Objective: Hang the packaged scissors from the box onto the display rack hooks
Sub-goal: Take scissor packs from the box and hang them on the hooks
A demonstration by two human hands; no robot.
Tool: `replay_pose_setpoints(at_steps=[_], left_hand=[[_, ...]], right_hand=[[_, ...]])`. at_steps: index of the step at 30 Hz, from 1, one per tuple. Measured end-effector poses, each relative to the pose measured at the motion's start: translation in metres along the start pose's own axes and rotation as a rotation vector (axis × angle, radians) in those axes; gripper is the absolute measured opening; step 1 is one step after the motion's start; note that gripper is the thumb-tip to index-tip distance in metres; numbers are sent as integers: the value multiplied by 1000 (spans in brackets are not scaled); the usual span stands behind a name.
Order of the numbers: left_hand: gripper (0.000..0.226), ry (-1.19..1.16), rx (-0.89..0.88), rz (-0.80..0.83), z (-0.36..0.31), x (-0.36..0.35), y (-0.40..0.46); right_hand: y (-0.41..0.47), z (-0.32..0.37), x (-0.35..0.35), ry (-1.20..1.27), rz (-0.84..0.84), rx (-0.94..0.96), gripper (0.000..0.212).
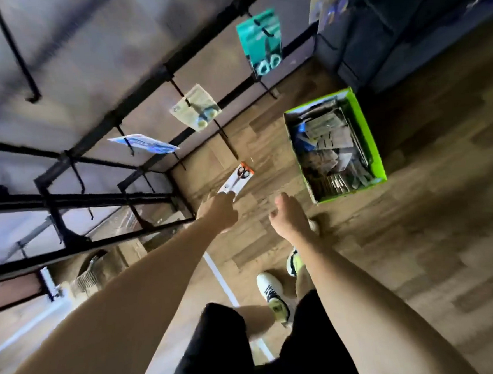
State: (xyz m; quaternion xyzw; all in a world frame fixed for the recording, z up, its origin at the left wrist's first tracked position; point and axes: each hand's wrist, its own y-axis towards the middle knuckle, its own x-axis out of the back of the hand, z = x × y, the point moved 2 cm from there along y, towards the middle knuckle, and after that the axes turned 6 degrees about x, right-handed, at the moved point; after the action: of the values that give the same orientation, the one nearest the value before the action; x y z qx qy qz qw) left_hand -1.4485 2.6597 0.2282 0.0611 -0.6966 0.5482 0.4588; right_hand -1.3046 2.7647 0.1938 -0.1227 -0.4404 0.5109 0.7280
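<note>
We pinch pack point(236, 179) by near end, left hand point(218, 211) fingers clamped on card, near rack point(116, 178) hooks. Right hand point(285, 216) loose, empty. Pack looks light, thin, bendy; hole end far. Box point(364, 137) right, on floor.

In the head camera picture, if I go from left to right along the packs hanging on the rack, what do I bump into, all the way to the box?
Blue pack → pale yellow pack → teal pack → green box on the floor. The left hand holds one more pack, orange-topped, lower down, not yet on a hook.
</note>
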Motion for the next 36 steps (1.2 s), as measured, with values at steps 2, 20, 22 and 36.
replay_pose_setpoints(at_steps=[2, 20, 22, 36], left_hand=[[41, 19, 11, 43, 8, -29, 34], [37, -125, 165, 109, 130, -277, 358], [40, -138, 191, 81, 145, -297, 390], [34, -281, 596, 15, 152, -370, 453]], right_hand=[[27, -19, -22, 9, 9, -18, 35], [306, -116, -350, 323, -59, -153, 42], [332, -123, -373, 359, -74, -158, 42], [359, -154, -403, 358, -165, -122, 36]])
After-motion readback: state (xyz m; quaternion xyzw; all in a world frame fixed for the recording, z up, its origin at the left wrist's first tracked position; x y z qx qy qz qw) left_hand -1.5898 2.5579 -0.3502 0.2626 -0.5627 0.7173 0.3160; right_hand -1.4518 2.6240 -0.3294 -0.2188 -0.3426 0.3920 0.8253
